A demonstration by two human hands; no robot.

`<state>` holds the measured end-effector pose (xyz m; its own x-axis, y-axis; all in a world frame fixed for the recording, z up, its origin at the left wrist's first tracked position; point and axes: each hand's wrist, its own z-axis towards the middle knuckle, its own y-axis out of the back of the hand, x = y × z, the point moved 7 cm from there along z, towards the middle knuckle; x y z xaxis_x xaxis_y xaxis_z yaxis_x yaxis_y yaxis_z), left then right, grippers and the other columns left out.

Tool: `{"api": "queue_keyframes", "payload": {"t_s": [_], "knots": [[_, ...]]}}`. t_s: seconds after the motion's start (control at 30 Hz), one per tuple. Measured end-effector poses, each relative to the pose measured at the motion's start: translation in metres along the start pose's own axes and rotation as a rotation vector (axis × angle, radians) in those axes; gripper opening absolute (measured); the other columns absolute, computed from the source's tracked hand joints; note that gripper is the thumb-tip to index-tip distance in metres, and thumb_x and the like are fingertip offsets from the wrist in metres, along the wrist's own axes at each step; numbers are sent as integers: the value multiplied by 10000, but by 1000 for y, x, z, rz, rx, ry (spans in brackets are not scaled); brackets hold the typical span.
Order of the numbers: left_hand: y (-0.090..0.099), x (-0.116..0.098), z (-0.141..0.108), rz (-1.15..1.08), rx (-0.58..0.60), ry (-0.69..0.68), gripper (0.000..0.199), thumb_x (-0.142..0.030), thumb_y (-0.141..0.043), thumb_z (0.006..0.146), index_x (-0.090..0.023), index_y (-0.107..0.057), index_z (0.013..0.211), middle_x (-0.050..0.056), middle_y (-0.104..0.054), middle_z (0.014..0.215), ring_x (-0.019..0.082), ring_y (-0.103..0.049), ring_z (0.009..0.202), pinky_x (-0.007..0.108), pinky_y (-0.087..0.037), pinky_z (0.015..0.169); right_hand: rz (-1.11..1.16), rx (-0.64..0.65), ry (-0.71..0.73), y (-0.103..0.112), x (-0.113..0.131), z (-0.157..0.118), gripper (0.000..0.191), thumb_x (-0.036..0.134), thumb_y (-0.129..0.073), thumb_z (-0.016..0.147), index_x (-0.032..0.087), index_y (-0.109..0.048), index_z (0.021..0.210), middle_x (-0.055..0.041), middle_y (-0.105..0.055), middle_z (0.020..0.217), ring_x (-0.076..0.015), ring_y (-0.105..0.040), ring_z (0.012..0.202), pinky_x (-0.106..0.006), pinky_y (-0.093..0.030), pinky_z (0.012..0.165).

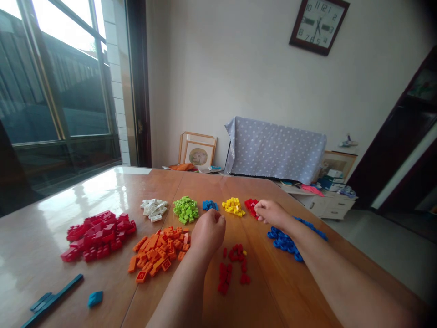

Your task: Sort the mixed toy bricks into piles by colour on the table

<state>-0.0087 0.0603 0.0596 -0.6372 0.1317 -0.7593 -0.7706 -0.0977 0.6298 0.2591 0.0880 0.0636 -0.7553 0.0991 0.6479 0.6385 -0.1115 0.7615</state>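
My left hand (209,230) is closed above the table, with the small pile of blue bricks (210,205) just beyond it and the orange bricks (159,250) to its left. Its fingers hide whatever they may hold. My right hand (272,213) reaches to the small pile of red bricks (251,206), fingertips pinched together at its right edge. I cannot make out anything between them. Between my forearms lie several loose dark red pieces (223,273), with a small yellow piece (245,253) among them. The yellow bricks (233,206) sit between the blue and red piles.
On the wooden table (273,296) are a crimson brick pile (99,234), white bricks (154,209) and lime green bricks (185,209). Blue ring-like pieces (285,241) lie under my right forearm. A teal strip (54,298) and teal block (95,299) are at front left.
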Motion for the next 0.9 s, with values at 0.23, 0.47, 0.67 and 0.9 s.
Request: {"api": "queue_keyframes", "payload": {"t_s": [0.23, 0.47, 0.67, 0.9], "knots": [[-4, 2, 1, 1, -14, -32, 233, -388, -518, 868, -209, -666, 880, 42, -689, 833, 163, -581, 702, 247, -293, 555, -19, 342, 293, -46, 45, -79, 132, 292, -597, 823, 170, -635, 791, 14, -631, 670, -111, -570, 607, -186, -372, 511], [-5, -4, -4, 31, 11, -45, 192, -346, -513, 858, -209, -645, 832, 33, -681, 795, 160, -587, 704, 240, -307, 566, 29, 405, 188, -66, 22, -82, 194, 331, -684, 775, 167, -636, 867, 13, -638, 708, -125, -573, 630, -191, -355, 500], [-9, -6, -6, 106, 39, -39, 191, -346, -515, 860, -208, -645, 831, 31, -688, 810, 154, -582, 696, 242, -292, 562, 27, 386, 256, -63, 27, -89, 132, 267, -677, 765, 160, -686, 841, -5, -664, 749, -135, -566, 692, -199, -371, 564], [-14, -13, -13, 168, 55, -71, 199, -370, -524, 859, -222, -657, 853, 36, -706, 847, 172, -614, 751, 254, -314, 590, 15, 352, 325, -66, 23, -87, 87, 213, -635, 760, 168, -693, 809, -2, -667, 740, -131, -560, 674, -209, -376, 586]]}}
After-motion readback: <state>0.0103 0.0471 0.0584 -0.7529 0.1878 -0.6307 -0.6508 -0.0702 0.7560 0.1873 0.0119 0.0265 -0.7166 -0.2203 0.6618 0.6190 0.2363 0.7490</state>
